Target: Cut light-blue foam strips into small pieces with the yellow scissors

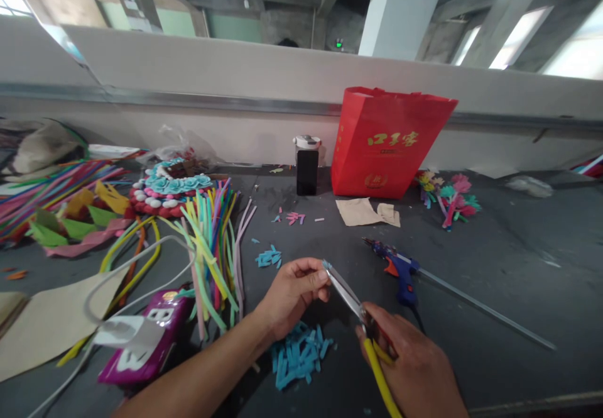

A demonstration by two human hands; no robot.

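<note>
My left hand (296,292) is closed in a pinch on a small blue piece (326,266). The tip of the scissors (346,293) meets that piece. Those scissors have metal blades and yellow handles, and my right hand (412,355) is wrapped round them. Below my left hand lies a pile of short blue strips (301,356). A smaller heap of blue bits (269,256) rests just beyond my left wrist, and a few pink bits (296,217) lie farther back.
A blue glue gun (402,273) with a long glue stick lies to the right. Colourful fuzzy stems (214,242) and a purple power bank-like box (149,336) with a white cable occupy the left. Behind stand a phone (307,173), a red bag (386,144) and paper flowers (456,198).
</note>
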